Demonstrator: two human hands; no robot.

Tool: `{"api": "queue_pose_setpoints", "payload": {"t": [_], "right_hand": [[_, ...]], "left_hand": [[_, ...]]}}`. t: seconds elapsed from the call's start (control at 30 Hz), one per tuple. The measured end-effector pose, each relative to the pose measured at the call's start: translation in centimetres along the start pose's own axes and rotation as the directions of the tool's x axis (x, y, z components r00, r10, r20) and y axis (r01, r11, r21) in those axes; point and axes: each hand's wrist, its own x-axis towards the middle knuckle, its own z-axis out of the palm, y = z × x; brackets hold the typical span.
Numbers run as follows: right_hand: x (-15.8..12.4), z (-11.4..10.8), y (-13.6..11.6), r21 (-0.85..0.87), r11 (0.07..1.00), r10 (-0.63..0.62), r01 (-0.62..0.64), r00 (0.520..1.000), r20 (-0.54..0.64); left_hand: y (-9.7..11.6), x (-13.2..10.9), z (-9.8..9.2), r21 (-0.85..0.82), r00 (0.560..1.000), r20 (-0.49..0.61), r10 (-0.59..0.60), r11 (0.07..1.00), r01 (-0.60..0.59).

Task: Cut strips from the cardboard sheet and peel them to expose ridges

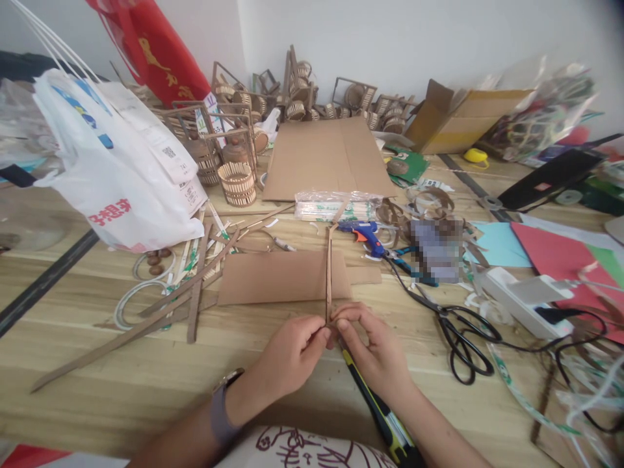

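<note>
Nearest to me, a black-and-yellow utility knife [371,395] is lying slantwise on the pale wooden desk [121,393], just beside my right forearm. Beyond its tip, my left hand [295,351] and my right hand [373,348] are coming together, both pinching the lower end of a thin brown cardboard strip [329,270] between thumb and fingers. The strip is pointing away from me, its far end bending to the right, and is crossing my view of a flat brown cardboard rectangle [273,278]; I am not able to tell how high above it the strip is hanging. On the right, black-handled scissors [443,312] are lying near a white power strip [521,302], while loose brown strips [195,305] are crossing one another on the left. Past the rectangle, a blue glue gun with an orange trigger [373,239] is resting near a plastic-wrapped bundle of pale sticks [316,209]. Farther back, a large brown cardboard sheet [322,162] is lying between a round basket of pale slats [238,183] and an open brown cardboard box [453,120]. Small slatted baskets with brown frames [296,110] are crowding along the whitish wall [390,39].
</note>
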Motion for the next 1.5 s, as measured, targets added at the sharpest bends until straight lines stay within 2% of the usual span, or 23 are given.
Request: {"api": "queue_pose_setpoints", "payload": {"t": [0.1,0.23,0.4,0.53,0.63,0.73,0.97,1.03,1.13,1.27,1.5], "right_hand": [[-0.05,0.07,0.07,-0.017,1.000,-0.013,0.013,1.000,-0.009],[-0.20,0.30,0.26,-0.100,0.987,-0.133,0.129,0.991,-0.033],[-0.40,0.41,0.20,-0.240,0.926,-0.310,0.291,0.950,-0.043],[-0.60,0.43,-0.11,-0.350,0.871,-0.387,0.345,0.921,-0.053],[-0.62,0.36,-0.21,-0.374,0.859,-0.393,0.350,0.919,-0.044],[-0.49,0.18,-0.15,-0.323,0.881,-0.377,0.346,0.926,-0.037],[-0.19,0.09,0.16,-0.125,0.985,-0.137,0.123,0.984,-0.113],[-0.24,0.19,0.26,-0.119,0.983,-0.153,0.140,0.982,-0.107],[-0.38,0.29,0.37,-0.164,0.960,-0.241,0.228,0.968,-0.067],[-0.39,0.23,0.48,-0.217,0.930,-0.312,0.297,0.949,-0.039],[-0.40,0.22,0.38,-0.216,0.931,-0.311,0.293,0.949,-0.050]], "left_hand": [[-0.09,0.13,-0.07,-0.004,1.000,0.018,-0.007,1.000,0.007],[-0.38,0.31,-0.05,-0.050,0.998,0.012,-0.054,0.997,0.055],[-0.61,0.35,0.06,-0.168,0.996,0.028,-0.084,0.982,0.087],[-0.55,0.16,0.27,-0.204,0.998,0.006,-0.056,0.977,0.056],[-0.41,0.03,0.23,-0.197,1.000,0.010,-0.021,0.980,0.022],[-0.23,-0.08,0.05,-0.185,0.999,0.032,-0.009,0.983,0.015],[-0.31,-0.25,-0.04,-0.123,0.998,0.066,-0.006,0.992,0.014],[-0.51,-0.13,0.08,-0.156,0.998,0.056,-0.006,0.988,0.015],[-0.79,0.09,0.28,-0.212,1.000,0.030,-0.010,0.977,0.016],[-0.91,0.12,0.50,-0.189,0.998,0.037,-0.051,0.980,0.057],[-0.74,-0.04,0.60,-0.225,0.999,0.030,-0.031,0.974,0.037]]}}
